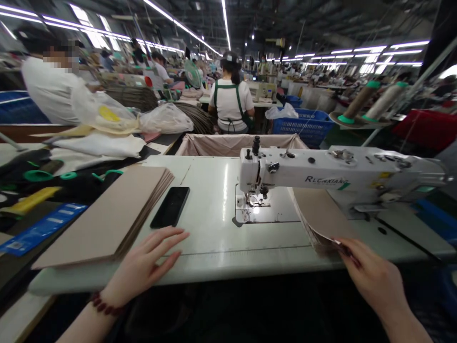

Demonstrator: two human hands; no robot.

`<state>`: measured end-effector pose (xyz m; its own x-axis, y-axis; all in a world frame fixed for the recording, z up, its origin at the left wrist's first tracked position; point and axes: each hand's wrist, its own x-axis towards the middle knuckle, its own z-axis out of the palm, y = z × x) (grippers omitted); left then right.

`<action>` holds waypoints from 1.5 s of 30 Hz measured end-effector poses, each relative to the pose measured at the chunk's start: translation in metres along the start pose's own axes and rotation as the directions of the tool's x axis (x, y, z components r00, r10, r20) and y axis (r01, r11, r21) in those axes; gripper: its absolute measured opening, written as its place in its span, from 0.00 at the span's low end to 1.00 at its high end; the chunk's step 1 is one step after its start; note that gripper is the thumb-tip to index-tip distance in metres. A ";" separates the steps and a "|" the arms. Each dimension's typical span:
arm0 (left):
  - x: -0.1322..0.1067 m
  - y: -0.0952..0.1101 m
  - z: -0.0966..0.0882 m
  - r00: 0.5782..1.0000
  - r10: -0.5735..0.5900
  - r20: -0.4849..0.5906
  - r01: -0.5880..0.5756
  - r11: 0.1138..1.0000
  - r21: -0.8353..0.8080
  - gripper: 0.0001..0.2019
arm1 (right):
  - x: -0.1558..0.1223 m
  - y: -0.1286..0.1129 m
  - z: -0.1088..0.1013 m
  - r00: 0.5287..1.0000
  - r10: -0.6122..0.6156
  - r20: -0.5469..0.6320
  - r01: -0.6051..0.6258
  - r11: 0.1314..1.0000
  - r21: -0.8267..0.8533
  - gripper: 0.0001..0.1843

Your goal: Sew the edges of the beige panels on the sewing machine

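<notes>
My left hand [152, 259] is open, fingers spread, over the front of the pale sewing table, just below a black phone [170, 207]. Left of it lies a stack of tan panels [103, 214]. At the right, my right hand [373, 271] is closed at the near corner of the top tan panel [321, 214] of a second stack, which lies partly under the sewing machine's arm. A slim dark tool [350, 253] with a shiny tip shows in its fingers; I cannot make out its kind. The white sewing machine [293, 171] has nothing under its presser foot [255, 200].
Two thread cones [360, 100] stand behind the machine. A cloth-lined bin [214, 143] adjoins the table's far edge, with a blue basket [303, 121] beyond. Blue packaging [43, 228] and spools lie at left. A person in a green apron [232, 100] sits ahead; another person [53, 88] is at left.
</notes>
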<state>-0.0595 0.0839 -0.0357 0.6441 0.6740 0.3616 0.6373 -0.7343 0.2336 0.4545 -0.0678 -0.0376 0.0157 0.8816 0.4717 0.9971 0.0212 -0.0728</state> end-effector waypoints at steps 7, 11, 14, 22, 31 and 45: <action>0.098 0.107 0.068 0.969 0.204 0.141 -0.148 0.932 -0.330 0.23 | 0.010 -0.155 0.000 0.779 -0.577 0.244 0.389 0.751 0.533 0.08; 0.104 0.122 0.104 0.921 0.258 0.293 -0.196 0.955 -0.224 0.32 | 0.009 -0.193 0.034 0.618 -0.759 0.204 0.316 0.477 0.820 0.11; 0.080 0.106 0.106 0.939 0.157 0.305 -0.123 0.984 -0.128 0.29 | 0.030 -0.176 0.050 0.729 -0.622 0.286 0.111 0.520 0.847 0.13; 0.061 0.067 0.085 0.957 -0.005 0.289 0.004 1.000 0.004 0.27 | 0.116 -0.134 0.109 0.858 -0.274 0.435 0.165 0.948 0.271 0.32; 0.107 0.046 0.102 0.954 0.028 0.297 -0.014 0.999 -0.049 0.27 | 0.114 -0.131 0.124 0.900 -0.236 0.368 0.177 0.966 0.186 0.32; 0.117 0.029 0.096 0.959 -0.029 0.282 0.047 0.997 -0.054 0.27 | 0.114 -0.130 0.127 0.895 -0.225 0.384 0.151 0.965 0.213 0.28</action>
<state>0.0745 0.1493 -0.0733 0.7183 0.6905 0.0849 0.6427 -0.7054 0.2988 0.3172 0.0899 -0.0862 -0.2388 0.9658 0.1013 0.9491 0.2542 -0.1861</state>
